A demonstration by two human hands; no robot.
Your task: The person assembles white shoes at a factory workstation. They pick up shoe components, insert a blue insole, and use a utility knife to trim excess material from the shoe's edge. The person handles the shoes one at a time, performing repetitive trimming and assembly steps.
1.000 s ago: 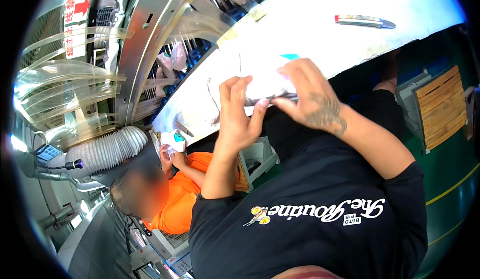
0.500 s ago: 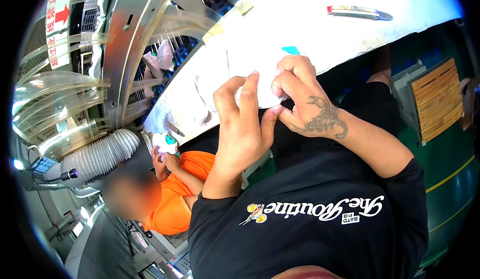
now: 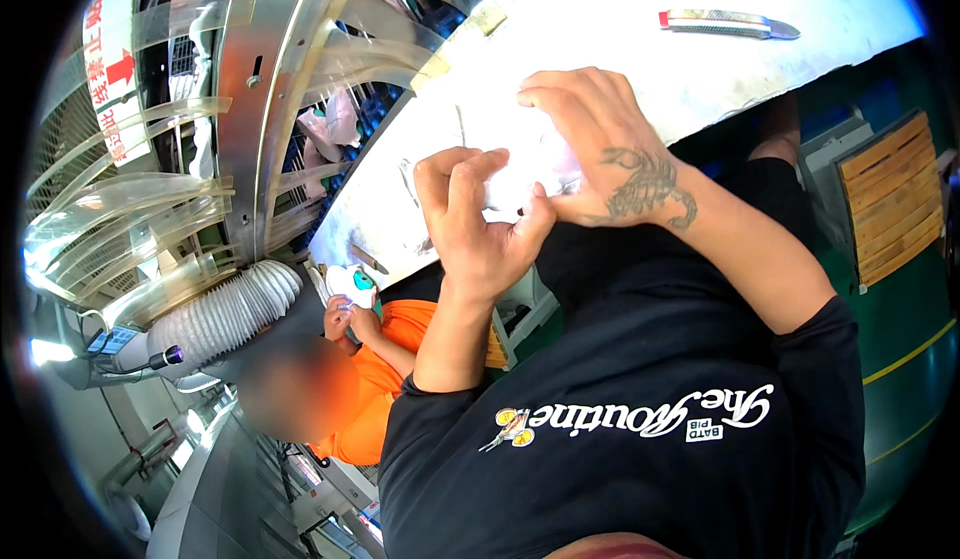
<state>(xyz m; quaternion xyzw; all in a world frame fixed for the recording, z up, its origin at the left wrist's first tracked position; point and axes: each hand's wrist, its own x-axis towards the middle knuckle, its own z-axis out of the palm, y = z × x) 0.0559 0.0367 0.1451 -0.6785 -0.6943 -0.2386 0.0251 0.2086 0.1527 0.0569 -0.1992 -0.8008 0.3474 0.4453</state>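
Hands pinching a clear piece at the table edge

Head view: your left hand [image 3: 478, 227] and right hand [image 3: 600, 149] both pinch a thin clear plastic piece [image 3: 535, 181] over the white table [image 3: 620, 59]. A utility knife [image 3: 725, 25] lies well apart.

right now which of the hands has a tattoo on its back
The right hand, resting on the white table. The left hand beside it shows none.

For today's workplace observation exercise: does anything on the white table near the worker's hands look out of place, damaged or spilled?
Nothing stands out. Both hands, left hand and right hand, work on a pale thin item at the white table edge; a utility knife lies apart.
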